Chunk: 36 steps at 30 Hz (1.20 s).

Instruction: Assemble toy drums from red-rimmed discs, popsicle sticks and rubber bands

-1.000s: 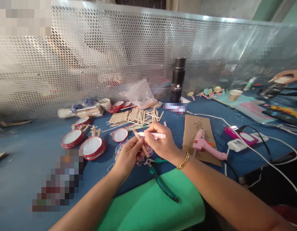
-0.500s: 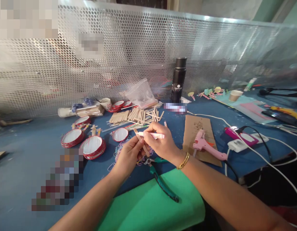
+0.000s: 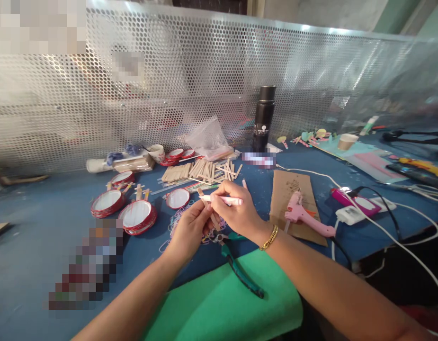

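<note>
Between the thumb and fingers of my left hand (image 3: 191, 221) is a wooden craft stick (image 3: 216, 221), tilted with its upper end leaning left. My right hand (image 3: 236, 203) grips a pale pink marker (image 3: 227, 201), whose tip is at the upper part of the stick. The marker's cap (image 3: 244, 183) seems to stick up behind my right fingers. Under my hands lies a heap of pastel rubber bands (image 3: 176, 222). Just below them, green-handled pliers (image 3: 242, 272) rest partly on a green sheet (image 3: 219, 303).
Loose craft sticks (image 3: 204, 170) are piled behind my hands. Several red-rimmed round pieces (image 3: 138, 217) stand left. A pink glue gun (image 3: 300, 213) lies on cardboard (image 3: 277, 189) at right, near a power strip (image 3: 350, 213) with white cables. A black bottle (image 3: 264, 118) stands by the perforated metal screen (image 3: 211, 71).
The view has shifted very slightly. Both hands keep nearly the same place, the marker still against the craft stick.
</note>
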Motion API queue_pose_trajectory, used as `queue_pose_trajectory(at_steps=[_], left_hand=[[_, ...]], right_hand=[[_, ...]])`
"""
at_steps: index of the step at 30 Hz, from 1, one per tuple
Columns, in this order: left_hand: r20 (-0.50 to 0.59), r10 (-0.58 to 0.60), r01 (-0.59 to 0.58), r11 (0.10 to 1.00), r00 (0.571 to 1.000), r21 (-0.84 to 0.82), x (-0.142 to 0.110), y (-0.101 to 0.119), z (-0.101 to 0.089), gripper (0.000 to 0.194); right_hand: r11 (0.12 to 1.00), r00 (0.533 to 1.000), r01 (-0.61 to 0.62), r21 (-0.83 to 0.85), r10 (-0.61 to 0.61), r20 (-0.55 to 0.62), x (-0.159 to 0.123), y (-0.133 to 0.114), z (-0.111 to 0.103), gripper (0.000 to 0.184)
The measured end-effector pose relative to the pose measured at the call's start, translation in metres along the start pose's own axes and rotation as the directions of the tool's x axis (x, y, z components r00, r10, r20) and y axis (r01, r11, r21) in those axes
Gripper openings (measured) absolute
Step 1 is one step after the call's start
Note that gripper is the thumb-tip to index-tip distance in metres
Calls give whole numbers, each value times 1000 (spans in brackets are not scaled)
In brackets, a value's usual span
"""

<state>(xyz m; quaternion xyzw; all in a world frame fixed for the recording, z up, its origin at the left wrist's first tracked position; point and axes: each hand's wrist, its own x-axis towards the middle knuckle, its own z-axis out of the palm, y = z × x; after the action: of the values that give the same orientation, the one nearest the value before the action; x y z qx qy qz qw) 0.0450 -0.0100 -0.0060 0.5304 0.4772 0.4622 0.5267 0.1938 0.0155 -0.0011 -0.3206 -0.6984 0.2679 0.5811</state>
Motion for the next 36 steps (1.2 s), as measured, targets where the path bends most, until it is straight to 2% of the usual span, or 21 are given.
queue_pose_trajectory(at_steps=[7, 20, 27, 32, 36], left_hand=[[5, -10, 11, 1000, 1000, -15, 0, -3, 1, 47], [-10, -3, 3, 998, 1000, -62, -1, 3, 3, 59], [-25, 5, -5, 1000, 1000, 8, -1, 3, 0, 54], [-37, 0, 0, 1000, 999, -3, 0, 0, 0, 52], [-28, -14, 13, 1000, 1000, -11, 0, 0, 1, 54]], right_hand=[[1000, 1000, 5, -30, -5, -19, 0, 2, -2, 18], [1000, 1000, 7, -27, -7, -23, -1, 3, -2, 19], [995, 996, -11, -95, 2, -89, 5, 4, -9, 20], [1000, 999, 13, -9, -14, -45, 2, -1, -3, 18], [1000, 999, 23, -11, -23, -27, 2, 1, -2, 17]])
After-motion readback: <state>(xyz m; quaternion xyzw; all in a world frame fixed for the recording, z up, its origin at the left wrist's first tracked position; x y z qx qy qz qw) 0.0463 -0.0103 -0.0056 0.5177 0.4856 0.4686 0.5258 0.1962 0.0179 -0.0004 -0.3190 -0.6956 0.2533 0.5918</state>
